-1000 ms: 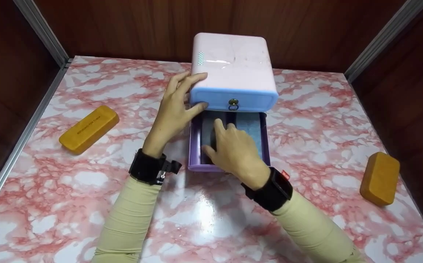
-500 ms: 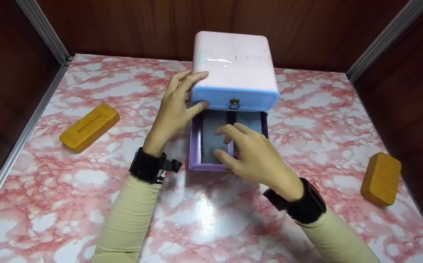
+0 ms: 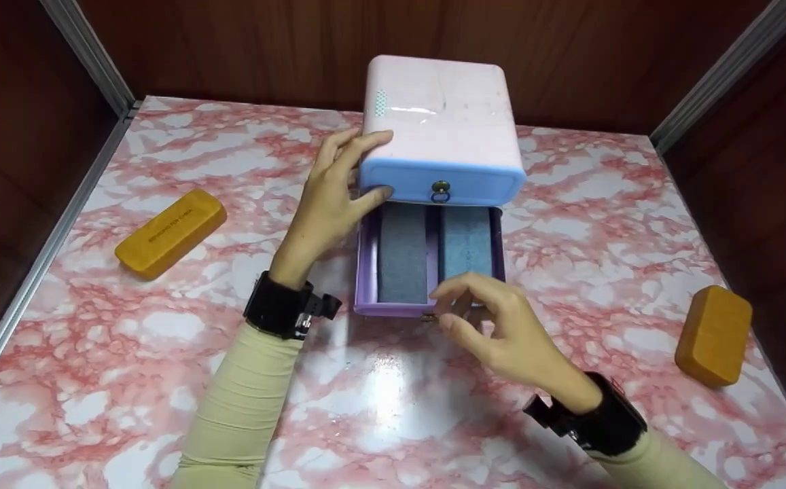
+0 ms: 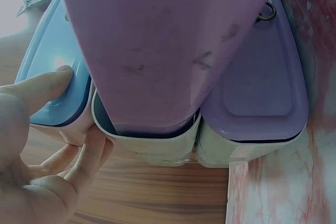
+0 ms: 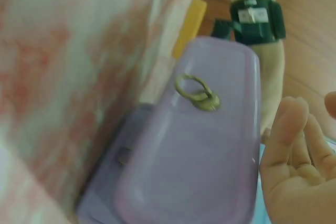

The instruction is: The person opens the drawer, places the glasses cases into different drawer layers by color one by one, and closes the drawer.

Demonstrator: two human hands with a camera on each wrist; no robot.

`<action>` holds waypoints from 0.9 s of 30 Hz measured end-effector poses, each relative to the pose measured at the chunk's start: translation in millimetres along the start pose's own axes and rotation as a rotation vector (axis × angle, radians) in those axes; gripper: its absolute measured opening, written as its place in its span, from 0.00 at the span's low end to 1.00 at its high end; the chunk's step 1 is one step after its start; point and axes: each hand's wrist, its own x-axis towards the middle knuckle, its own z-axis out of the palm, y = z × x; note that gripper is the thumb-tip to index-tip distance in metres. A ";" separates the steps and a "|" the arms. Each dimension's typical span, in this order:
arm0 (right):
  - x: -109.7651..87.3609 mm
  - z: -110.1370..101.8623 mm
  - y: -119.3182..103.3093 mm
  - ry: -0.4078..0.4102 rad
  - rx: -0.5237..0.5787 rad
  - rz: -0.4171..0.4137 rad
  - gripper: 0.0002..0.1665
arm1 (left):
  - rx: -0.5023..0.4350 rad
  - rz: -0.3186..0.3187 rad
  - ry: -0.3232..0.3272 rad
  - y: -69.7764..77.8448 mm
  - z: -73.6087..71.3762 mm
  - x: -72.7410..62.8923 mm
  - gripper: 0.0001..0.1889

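Note:
A small stacked drawer unit with a pink top and a blue top drawer front stands at the back of the table. Its purple middle drawer is pulled out and holds a grey glasses case beside a blue glasses case. My left hand grips the unit's left front corner, thumb on the blue front and fingers along the side. At the purple drawer's front edge is my right hand, fingers loosely bent, holding nothing. A brass ring pull hangs on that drawer's front.
One mustard-yellow glasses case with dark lettering lies on the left of the red-and-white marbled table. Another yellow glasses case lies at the right. A purple bottom drawer is closed. Dark wood panels enclose the table.
My right hand has drawn out of the purple drawer, back and to the right, leaving both cases inside in view. My left hand has stayed on the unit.

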 end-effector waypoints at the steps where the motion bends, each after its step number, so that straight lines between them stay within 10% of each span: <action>1: -3.6 0.8 0.9 -0.010 0.020 0.003 0.17 | -0.003 0.000 0.000 0.2 -0.1 0.1 0.35; 12: -27.9 11.1 16.4 -0.104 0.048 -0.004 0.20 | -0.017 -0.001 0.009 -1.4 0.0 0.5 0.35; 27: -38.9 15.7 44.4 -0.312 0.109 0.311 0.22 | -0.016 -0.017 0.000 0.4 1.1 1.3 0.35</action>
